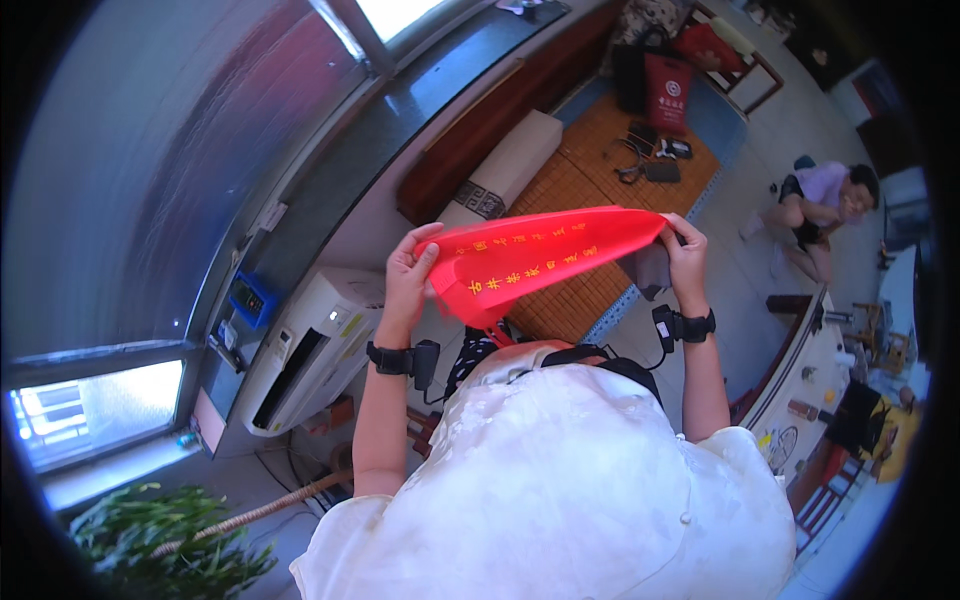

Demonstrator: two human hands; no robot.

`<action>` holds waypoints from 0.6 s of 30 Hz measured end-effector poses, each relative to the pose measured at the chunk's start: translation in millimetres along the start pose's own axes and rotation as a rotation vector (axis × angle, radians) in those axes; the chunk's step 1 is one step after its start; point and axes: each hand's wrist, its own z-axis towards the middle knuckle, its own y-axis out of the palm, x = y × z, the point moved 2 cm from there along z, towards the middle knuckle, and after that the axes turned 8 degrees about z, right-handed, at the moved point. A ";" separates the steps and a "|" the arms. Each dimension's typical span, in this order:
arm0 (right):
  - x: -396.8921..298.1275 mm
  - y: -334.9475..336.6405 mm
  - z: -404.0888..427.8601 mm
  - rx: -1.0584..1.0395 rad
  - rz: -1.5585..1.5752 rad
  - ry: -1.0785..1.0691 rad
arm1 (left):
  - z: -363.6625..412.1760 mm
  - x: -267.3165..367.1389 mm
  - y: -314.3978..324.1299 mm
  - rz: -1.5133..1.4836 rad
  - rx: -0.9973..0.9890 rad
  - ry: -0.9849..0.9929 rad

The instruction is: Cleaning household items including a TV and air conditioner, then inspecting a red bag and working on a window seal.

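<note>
A bright red fabric bag [540, 247] with yellow printed writing is stretched between my two hands, above the edge of a mat-covered seat. My left hand [411, 270] pinches its left end, thumb on top. At the opposite end my right hand [684, 247] grips a gathered corner between thumb and fingers. Red cords [495, 335] dangle from the bag's lower side towards my lap. What may be inside the bag cannot be seen. Each wrist wears a black strap with a small device, the left device [426, 364] and the right device [666, 328].
A woven bamboo mat [555, 187] covers the seat ahead, with a phone [663, 172], cables and a dark red bag [667, 94]. To the left are an air conditioner [315, 345] and a windowsill. A person [814, 195] sits at right, near a cluttered table [799, 375]. A plant [165, 536] stands lower left.
</note>
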 end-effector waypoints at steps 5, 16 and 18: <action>-5.0 -0.4 -4.0 0.102 0.039 0.023 | 38.3 14.9 2.2 0.151 -0.091 0.014; -17.7 -3.4 -17.8 0.368 -0.017 0.032 | 75.7 -29.2 34.7 0.117 -0.300 0.141; -17.5 -3.6 -20.0 0.354 0.010 0.043 | 89.6 -24.2 34.5 0.030 -0.281 0.099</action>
